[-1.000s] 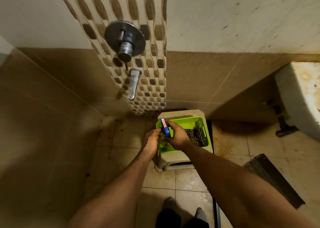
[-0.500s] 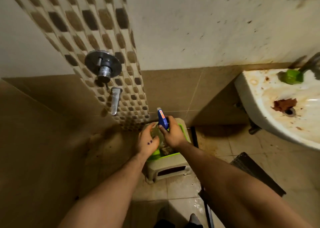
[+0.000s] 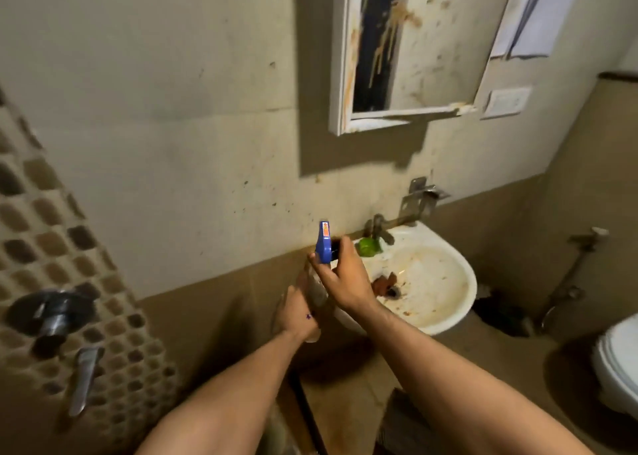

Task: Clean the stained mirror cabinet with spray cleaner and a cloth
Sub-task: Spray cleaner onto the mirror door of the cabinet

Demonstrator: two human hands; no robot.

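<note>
Dirty bathroom wall (image 3: 172, 109) is filling most of the view. The cabinet (image 3: 407, 50) is hanging high up on it, above the sink (image 3: 445, 316). Brown drips are running down the cabinet's front, and rusty marks are showing along its white frame. Nothing on it is looking wet or wiped.

Both hands are holding the bottle (image 3: 324, 244) low down, in front of the sink's left edge and well below the cabinet. The right hand (image 3: 345, 278) is gripping the bottle near its blue top, with fingers curling round the neck. The left hand (image 3: 298, 313) is wrapping round the clear lower part, as far as the blur is letting me see. The blue top is pointing up, and I cannot tell which way the nozzle is facing.

The sink is looking dirty too, with brown marks inside and something green sitting beside the tap (image 3: 378, 228). A toilet (image 3: 618, 361) is peeking in at the right edge.

I think the job is only just starting. The bottle is in hand, so that part is done. Lifting it up, spraying the cabinet and rubbing the stains off is all waiting to be done. No cloth is showing anywhere, so I am guessing it needs fetching before the wiping.
</note>
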